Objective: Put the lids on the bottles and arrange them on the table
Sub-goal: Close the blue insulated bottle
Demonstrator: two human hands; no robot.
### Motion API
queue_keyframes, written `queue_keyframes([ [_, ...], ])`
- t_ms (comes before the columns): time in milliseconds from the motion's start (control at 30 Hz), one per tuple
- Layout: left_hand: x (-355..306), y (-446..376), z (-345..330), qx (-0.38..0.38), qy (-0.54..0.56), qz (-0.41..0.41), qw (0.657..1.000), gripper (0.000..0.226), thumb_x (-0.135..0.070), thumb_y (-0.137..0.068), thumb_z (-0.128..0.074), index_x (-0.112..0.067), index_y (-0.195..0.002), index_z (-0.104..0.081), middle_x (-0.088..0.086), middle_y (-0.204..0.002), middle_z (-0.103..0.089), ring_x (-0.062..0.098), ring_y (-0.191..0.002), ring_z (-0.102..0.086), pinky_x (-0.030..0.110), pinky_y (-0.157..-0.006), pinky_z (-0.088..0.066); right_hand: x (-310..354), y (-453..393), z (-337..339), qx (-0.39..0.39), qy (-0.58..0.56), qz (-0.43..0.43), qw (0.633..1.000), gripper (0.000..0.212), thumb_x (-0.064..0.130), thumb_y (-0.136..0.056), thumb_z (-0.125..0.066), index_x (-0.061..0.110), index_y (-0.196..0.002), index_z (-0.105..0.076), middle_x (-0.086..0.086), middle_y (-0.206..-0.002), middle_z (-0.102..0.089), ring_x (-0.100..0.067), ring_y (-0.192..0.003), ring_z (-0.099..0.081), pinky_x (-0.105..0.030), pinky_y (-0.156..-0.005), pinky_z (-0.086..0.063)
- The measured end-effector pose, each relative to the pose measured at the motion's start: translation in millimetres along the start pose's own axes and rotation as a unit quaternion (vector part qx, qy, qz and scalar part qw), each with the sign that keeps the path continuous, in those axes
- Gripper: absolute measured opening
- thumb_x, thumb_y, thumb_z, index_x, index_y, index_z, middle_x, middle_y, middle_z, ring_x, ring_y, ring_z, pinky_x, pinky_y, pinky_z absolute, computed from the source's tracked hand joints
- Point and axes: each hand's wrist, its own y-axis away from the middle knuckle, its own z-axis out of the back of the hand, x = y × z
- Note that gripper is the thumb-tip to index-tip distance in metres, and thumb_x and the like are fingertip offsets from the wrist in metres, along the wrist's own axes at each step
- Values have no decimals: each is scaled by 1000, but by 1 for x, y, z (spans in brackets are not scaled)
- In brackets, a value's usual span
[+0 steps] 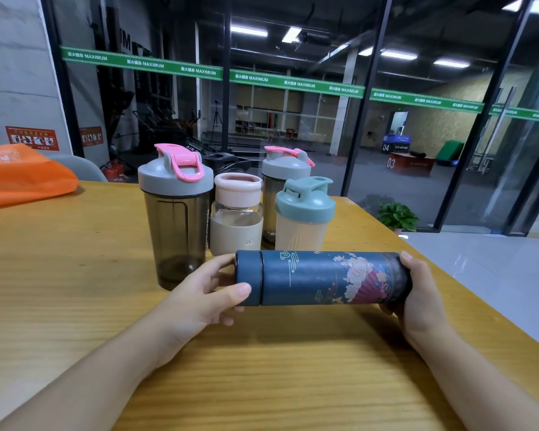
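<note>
Blue flask [324, 278] held horizontal above the wooden table [75, 275], long axis running left to right, just in front of the standing bottles. Dark blue body with gold cloud lines and a pink-and-white flower and fan print toward its right end.

Left hand [199, 293]: fingers curled round the blue lid [248, 278], which sits on the flask's left end. Thumb lies across the near lower edge of the lid; fingertips reach over the far upper edge. Lid sits flush against the body, with a dark seam between them. Whether it is fully tight, cannot tell.

Right hand [417, 293]: cups the flask's right end, the base. One fingertip shows over the top far edge, the rest wrap underneath and behind, palm against the end. Firm hold on the body.

Behind the flask, four bottles upright on the table, all lidded:
- smoky grey shaker [176, 219], grey lid with pink loop, at left;
- glass bottle with cream sleeve [236, 219], pale pink lid, just right of it;
- second grey shaker [285, 185], pink flip tab, at the back;
- frosted shaker with teal lid [304, 213], front right, partly covering the one behind.

Orange bag [22, 175] lies at the table's far left edge, well apart from the bottles.
</note>
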Motion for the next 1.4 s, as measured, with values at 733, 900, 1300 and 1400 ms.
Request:
queue_keyframes([
  [733, -3, 5, -13, 34, 119, 77, 989, 55, -33, -66, -72, -6, -112, -61, 11, -88, -70, 21, -63, -63, 27, -56, -53, -2, 2, 0, 58, 22, 37, 997, 28, 39, -74, -39, 14, -72, -51, 3, -49, -53, -10, -38, -45, -23, -40, -21],
  [900, -4, 4, -12, 19, 87, 36, 995, 61, -30, -57, -78, -9, -111, -62, 10, -96, -70, 17, -68, -69, 25, -59, -54, -4, 0, 0, 65, 15, 42, 997, 29, 36, -83, -39, 11, -73, -51, 3, -48, -55, -10, -38, -48, -19, -36, -27],
  [1300, -6, 8, -8, -17, -102, -54, 993, 57, -29, -62, -83, -31, -113, -58, -3, -108, -64, 4, -91, -65, 19, -74, -53, -6, -6, 3, 61, -28, -26, 997, 54, 30, -94, -41, 22, -49, -69, -1, -58, -67, -15, -50, -63, -30, -58, -45],
  [1400, -8, 9, -10, -14, -104, -59, 993, 56, -5, -72, -80, -28, -116, -54, -2, -110, -61, 0, -87, -65, 14, -70, -51, -6, -6, 3, 56, -27, -28, 998, 52, 32, -93, -42, 22, -50, -70, -3, -59, -68, -16, -50, -64, -34, -64, -44],
])
